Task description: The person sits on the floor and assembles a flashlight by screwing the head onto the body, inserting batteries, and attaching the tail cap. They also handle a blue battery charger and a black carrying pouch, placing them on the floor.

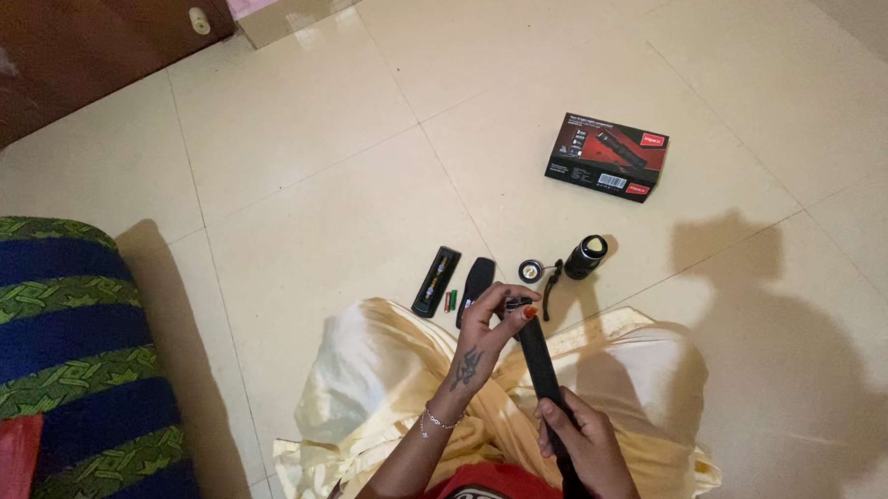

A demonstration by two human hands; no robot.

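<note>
I sit on a tiled floor with a long black flashlight tube held over my lap. My right hand grips the tube's near end. My left hand pinches the tube's far end with its fingertips. On the floor just beyond lie a black battery holder, small green and red batteries, a black oblong part, a round cap, a flashlight head and a black wrist strap.
A dark cardboard box with red edges lies farther out on the tiles. A blue and green patterned cushion is at my left. A brown wooden door stands at the top left. Pale yellow cloth covers my lap.
</note>
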